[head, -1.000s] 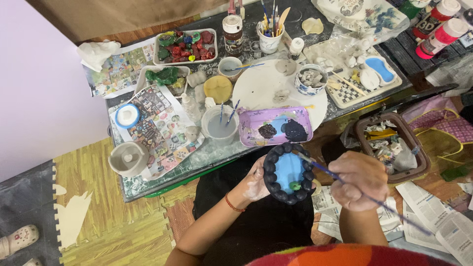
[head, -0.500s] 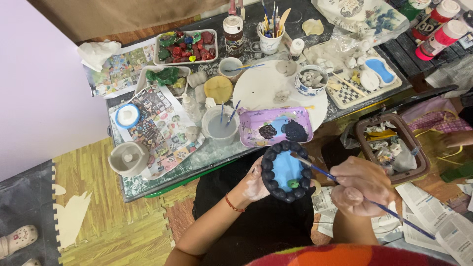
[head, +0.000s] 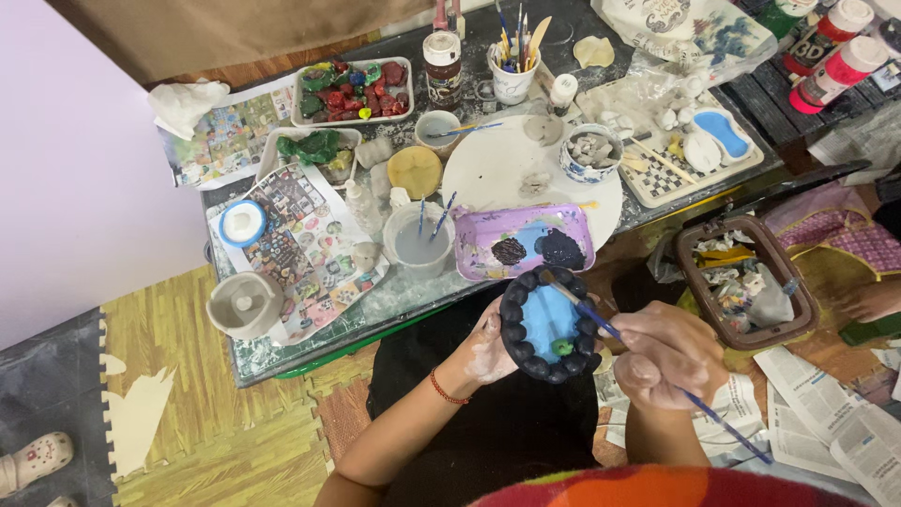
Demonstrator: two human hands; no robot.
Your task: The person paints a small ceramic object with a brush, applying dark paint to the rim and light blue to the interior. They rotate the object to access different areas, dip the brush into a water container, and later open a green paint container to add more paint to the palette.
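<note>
Cluttered desk [head: 310, 310] ahead: our left hand [head: 488, 347] cradles an oval clay dish [head: 549, 324]; right hand [head: 666, 352] fingers pinch a paintbrush [head: 648, 361], mid-painting; next likely reloading at the purple palette [head: 521, 242].

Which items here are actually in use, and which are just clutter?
In use: left hand holding the blue oval dish; right hand holding the paintbrush; purple paint tray.
Lying about: water cup, brush mug, checkered tray, brown basket.
</note>
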